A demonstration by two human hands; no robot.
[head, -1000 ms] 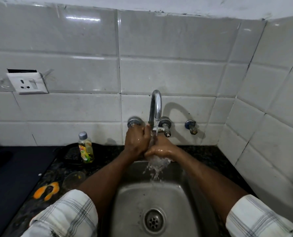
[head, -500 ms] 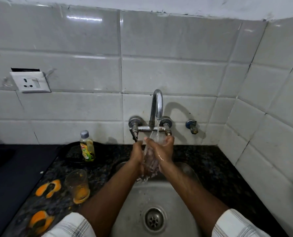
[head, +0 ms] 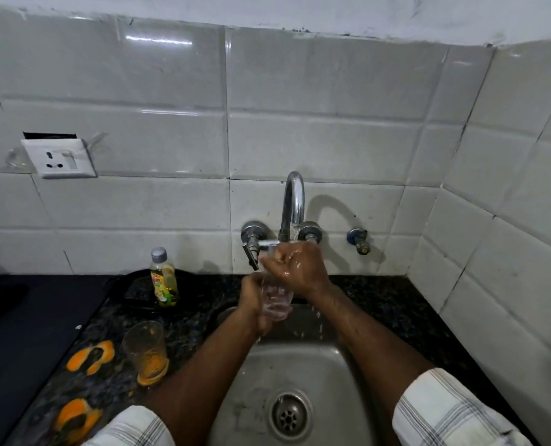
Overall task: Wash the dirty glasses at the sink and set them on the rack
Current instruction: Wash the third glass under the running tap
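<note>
Two glasses: clear glass [head: 276, 302] over sink [head: 303, 365] under tap [head: 294, 201] stream, left hand [head: 251, 305] fingers wrapped round it, right hand [head: 300, 268] fingers curled over rim; dirty glass [head: 145, 347], orange dregs, at sink's 9 o'clock.

Glass [head: 145, 349] stands left of the sink [head: 300, 368], bottle [head: 164, 278] behind it, perhaps on a tray [head: 136, 289].

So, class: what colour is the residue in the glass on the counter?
Orange, at the bottom of the glass; head view shows it.

A bottle of green liquid [head: 164, 278] stands upright near the back edge of the dark stone counter [head: 396, 304]. One orange peel [head: 89, 356] lies left of it, another peel [head: 74, 420] at the front edge. A white socket [head: 58, 157] sits on the tiled wall [head: 332, 91].
</note>
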